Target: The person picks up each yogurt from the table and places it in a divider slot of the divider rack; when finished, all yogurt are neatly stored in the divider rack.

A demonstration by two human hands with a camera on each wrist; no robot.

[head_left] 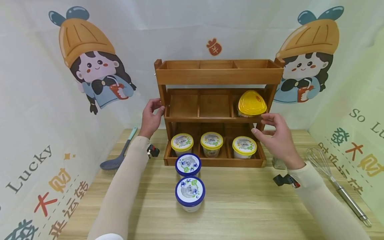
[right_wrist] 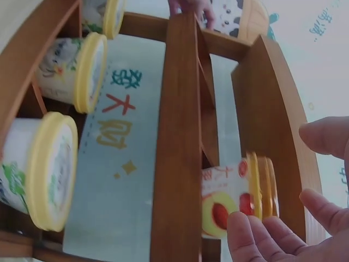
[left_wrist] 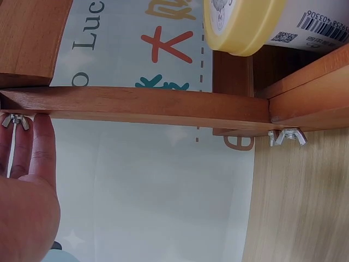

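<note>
A brown wooden three-tier rack point(head_left: 219, 78) stands at the back of the table. My left hand point(head_left: 152, 117) touches the rack's left side at middle-shelf height, its fingers fairly straight beside a wing nut point(left_wrist: 292, 136). A tub with a rounded triangular yellow lid point(head_left: 252, 103) sits tilted in the middle shelf's right compartment; fruit pictures show on its side. Close to that tub is my right hand point(head_left: 277, 136), thumb and fingers apart, gripping nothing. Three yellow-lidded tubs point(head_left: 182, 141) occupy the bottom shelf, one per compartment.
Two blue-lidded tubs point(head_left: 190, 190) stand on the table before the rack, left of middle. A dark ladle point(head_left: 115, 161) lies at the left, and a wire whisk point(head_left: 339, 185) at the right. A small clear object point(head_left: 279, 163) is partly hidden behind the right wrist.
</note>
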